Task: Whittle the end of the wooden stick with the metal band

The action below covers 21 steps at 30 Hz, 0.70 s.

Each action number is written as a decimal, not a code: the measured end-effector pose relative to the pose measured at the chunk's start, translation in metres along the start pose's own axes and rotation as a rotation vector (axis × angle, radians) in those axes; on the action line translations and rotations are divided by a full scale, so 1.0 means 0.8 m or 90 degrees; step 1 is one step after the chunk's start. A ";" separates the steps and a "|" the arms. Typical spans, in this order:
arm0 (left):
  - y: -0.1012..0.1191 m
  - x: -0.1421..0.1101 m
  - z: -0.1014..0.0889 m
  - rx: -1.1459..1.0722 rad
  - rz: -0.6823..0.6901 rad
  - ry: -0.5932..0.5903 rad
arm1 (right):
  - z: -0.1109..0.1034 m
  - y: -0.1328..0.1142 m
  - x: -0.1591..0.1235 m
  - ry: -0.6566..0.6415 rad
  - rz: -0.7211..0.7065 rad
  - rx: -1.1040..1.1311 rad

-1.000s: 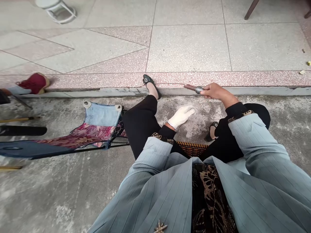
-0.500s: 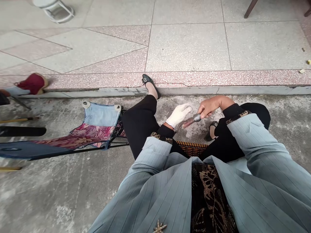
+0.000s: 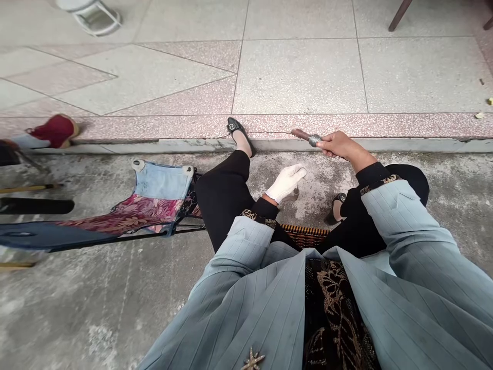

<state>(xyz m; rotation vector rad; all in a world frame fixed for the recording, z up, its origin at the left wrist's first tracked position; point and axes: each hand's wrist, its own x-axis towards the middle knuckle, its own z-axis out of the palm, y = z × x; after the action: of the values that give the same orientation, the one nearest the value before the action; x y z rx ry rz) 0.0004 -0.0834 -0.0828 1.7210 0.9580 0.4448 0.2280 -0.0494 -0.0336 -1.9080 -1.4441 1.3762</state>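
My left hand [image 3: 285,183] wears a white knitted glove and is closed, held above the ground between my knees. A greyish, flat-looking piece [image 3: 295,195] shows just below its fingers; the hand hides the rest, so I cannot make out what it is. My bare right hand [image 3: 336,146] is wrapped around one end of a short brown wooden stick with silvery wire wound round it [image 3: 303,135]. The bare wooden end points left, over the step's edge. The stick is higher in view than the gloved hand and apart from it.
A pink speckled step [image 3: 185,127] crosses ahead of my feet. On the left stands a folding lounger of blue and floral cloth [image 3: 157,181]. Another person's red shoe [image 3: 57,132] rests near the step. A white stool [image 3: 94,18] is at the upper left.
My right hand has lifted the wire-wound stick up and away from my gloved left hand, uncovering the greyish piece below it. My left hand has stayed nearly in place.
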 end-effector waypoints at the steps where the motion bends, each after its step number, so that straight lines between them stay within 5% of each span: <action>1: 0.000 0.000 0.000 0.008 0.009 -0.009 | 0.000 -0.001 0.002 0.003 0.011 -0.090; 5: -0.002 -0.001 0.001 0.017 0.048 -0.030 | 0.005 -0.002 0.005 -0.049 0.016 -0.380; 10: -0.007 -0.003 -0.003 0.021 0.057 -0.057 | 0.015 0.003 0.000 -0.259 0.049 -0.503; 14: -0.014 0.000 -0.005 -0.017 0.045 -0.029 | 0.016 0.006 -0.006 -0.470 0.053 -0.394; 17: -0.020 0.004 -0.004 -0.078 0.017 0.005 | 0.008 0.001 -0.015 -0.603 -0.028 -0.225; 19: -0.021 0.005 -0.003 -0.152 0.011 0.021 | 0.000 -0.004 -0.021 -0.585 -0.108 -0.134; 21: -0.019 0.005 -0.002 -0.235 0.006 0.018 | -0.006 -0.007 -0.024 -0.462 -0.178 -0.018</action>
<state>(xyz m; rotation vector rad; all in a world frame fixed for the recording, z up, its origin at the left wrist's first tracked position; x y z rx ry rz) -0.0039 -0.0781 -0.0967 1.3877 0.8289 0.6130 0.2298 -0.0625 -0.0182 -1.1790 -1.9524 2.0083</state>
